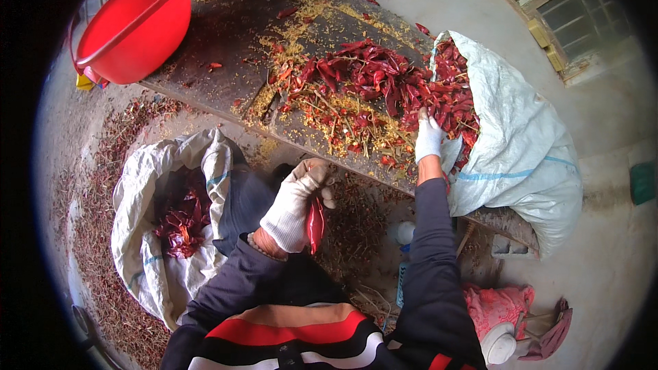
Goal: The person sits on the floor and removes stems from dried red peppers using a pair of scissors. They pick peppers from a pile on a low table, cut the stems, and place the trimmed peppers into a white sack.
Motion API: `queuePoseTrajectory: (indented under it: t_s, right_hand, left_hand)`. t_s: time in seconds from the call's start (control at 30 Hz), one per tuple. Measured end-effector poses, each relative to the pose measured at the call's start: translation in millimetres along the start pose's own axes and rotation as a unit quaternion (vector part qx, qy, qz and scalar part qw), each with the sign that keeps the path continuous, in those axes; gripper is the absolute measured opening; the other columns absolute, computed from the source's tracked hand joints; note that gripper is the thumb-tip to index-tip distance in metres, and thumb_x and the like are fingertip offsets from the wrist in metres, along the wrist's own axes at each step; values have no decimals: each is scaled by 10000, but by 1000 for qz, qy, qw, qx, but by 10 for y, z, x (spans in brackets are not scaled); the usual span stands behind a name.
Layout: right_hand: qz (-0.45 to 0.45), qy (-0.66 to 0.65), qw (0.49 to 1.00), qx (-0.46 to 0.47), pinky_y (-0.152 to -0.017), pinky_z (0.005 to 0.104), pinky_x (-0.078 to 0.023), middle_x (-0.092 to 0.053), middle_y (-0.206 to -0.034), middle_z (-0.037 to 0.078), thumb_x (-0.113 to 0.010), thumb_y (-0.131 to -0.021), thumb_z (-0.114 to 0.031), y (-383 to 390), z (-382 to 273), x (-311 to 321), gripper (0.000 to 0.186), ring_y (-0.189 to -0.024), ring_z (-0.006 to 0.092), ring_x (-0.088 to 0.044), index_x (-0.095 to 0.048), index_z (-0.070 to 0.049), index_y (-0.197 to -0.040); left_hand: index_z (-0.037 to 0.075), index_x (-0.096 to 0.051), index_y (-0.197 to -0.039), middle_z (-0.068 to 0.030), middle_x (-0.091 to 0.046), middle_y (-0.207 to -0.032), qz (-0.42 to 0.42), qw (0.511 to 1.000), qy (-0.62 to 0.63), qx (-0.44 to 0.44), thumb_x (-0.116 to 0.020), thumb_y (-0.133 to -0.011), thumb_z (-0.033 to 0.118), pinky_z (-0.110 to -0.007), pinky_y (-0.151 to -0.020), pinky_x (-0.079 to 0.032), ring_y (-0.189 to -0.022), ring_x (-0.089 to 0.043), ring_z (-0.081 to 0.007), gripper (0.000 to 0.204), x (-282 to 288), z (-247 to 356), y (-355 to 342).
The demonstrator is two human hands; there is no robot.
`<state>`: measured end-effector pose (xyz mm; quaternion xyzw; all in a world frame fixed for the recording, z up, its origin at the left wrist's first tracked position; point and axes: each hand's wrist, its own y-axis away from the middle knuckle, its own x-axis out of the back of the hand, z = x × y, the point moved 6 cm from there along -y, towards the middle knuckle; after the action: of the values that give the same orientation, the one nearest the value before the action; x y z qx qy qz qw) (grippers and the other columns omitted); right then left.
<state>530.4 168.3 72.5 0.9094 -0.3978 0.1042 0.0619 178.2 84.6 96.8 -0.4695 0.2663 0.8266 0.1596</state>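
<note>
My left hand, in a white knitted glove, is closed on a dried red chili pepper that hangs below the fingers. Reaching forward, my right hand wears a similar glove with fingertips showing. Its fingers stretch out against the heap of dried red chili peppers, and peppers partly hide their tips. The heap spills across the dark tabletop from the mouth of a white woven sack lying on its side at the right. Yellow seeds and stems are scattered around the heap.
Left of my legs stands an open white woven sack with red chili peppers inside. A red plastic basin rests at the table's far left. Pepper stems and debris litter the floor. Red cloth lies at the lower right.
</note>
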Motion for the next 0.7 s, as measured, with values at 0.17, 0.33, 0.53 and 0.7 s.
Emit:
queuePoseTrajectory:
  t_s: [0.17, 0.33, 0.53, 0.7]
  right_hand:
    - [-33, -328, 914, -236, -554, 290, -538, -641, -913, 105, -637, -955, -219, 453, 303, -187, 225, -725, 185, -591, -572, -34, -1063]
    - [-303, -530, 720, -330, -772, 319, -581, -650, -1013, 94, -632, -932, -80, 1411, 32, -476, 181, -898, 193, -606, -592, -8, -1092]
    - [-405, -331, 851, -42, -898, 305, -504, -635, -1168, 87, -615, -961, -280, 2243, -161, -626, 384, -1044, 186, -609, -562, -23, -1241]
    - [-459, -418, 760, -191, -930, 313, -501, -595, -1226, 97, -562, -993, -285, 2462, 25, -689, 409, -1084, 193, -599, -530, 5, -1279]
  left_hand:
    - [120, -541, -819, 45, -495, -600, 36, 990, -136, -25, -702, -900, 187, -239, -455, -364, -477, -428, -72, 192, -38, 82, 22]
    - [78, -602, -867, 48, -569, -736, 56, 947, -297, -106, -786, -806, 107, -212, -593, -408, -662, -484, -36, 195, -80, 118, 26]
    - [8, -596, -1232, -31, -642, -1064, -16, 912, -369, -180, -831, -734, 62, -268, -866, -495, -952, -592, -112, 554, -203, 126, 67]
    - [11, -624, -1216, -46, -666, -1060, -79, 841, -487, -223, -873, -686, 123, -290, -892, -490, -971, -600, -125, 596, -338, 180, 154]
